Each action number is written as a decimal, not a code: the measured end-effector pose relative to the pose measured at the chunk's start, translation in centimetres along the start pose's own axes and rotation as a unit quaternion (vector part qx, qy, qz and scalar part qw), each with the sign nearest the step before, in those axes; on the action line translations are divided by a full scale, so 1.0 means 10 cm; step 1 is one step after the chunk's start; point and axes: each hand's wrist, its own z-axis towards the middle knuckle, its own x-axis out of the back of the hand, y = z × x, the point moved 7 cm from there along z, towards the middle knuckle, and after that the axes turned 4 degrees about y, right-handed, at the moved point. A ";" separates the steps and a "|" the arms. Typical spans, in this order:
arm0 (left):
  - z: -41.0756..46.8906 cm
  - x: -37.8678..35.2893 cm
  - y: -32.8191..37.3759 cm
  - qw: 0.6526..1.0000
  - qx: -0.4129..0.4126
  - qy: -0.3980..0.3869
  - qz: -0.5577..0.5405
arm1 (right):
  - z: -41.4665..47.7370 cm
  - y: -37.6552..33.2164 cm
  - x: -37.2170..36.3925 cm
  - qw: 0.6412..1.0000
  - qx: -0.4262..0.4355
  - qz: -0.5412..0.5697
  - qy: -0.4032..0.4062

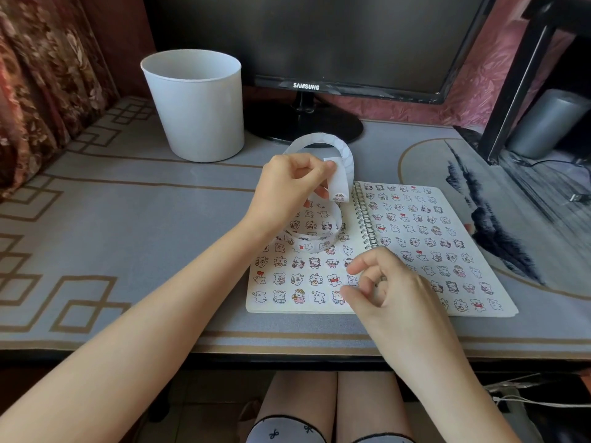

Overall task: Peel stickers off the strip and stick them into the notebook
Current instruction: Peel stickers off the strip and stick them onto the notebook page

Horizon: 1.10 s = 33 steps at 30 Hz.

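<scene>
- The left hand (287, 187) pinches the white strip (339, 148) above the notebook's (499, 292) left page.
- The strip arches up behind the hand and coils down onto that page.
- The right hand (393, 289) hovers over the notebook's lower middle, fingers loosely curled.
- Rows of stickers (430, 242) cover both pages.
- A bin (198, 110) and a monitor (319, 33) stand behind.

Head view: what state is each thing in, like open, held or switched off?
Notebook, open flat, pages full of stickers.
Strip, curled in loops, upper end held up.
Left hand, pinches the strip.
Right hand, loosely curled, holds nothing.
Monitor, screen dark.
Bin, upright.
</scene>
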 end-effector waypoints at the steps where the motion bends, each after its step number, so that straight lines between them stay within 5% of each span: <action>1: 0.00 0.00 0.00 1.000 0.000 0.000 0.000 | 0.01 0.01 0.01 1.000 -0.002 0.013 0.002; 24: 0.00 0.00 -0.01 1.000 0.004 -0.001 -0.003 | 0.02 0.07 -0.01 1.000 0.014 0.016 -0.004; 28: 0.00 0.01 0.00 1.000 0.003 -0.002 -0.021 | 0.12 0.04 0.05 0.989 -0.002 0.146 -0.032; 33: 0.00 0.01 0.02 0.999 0.003 -0.001 -0.033 | 0.48 -0.10 0.42 0.974 0.071 0.190 0.096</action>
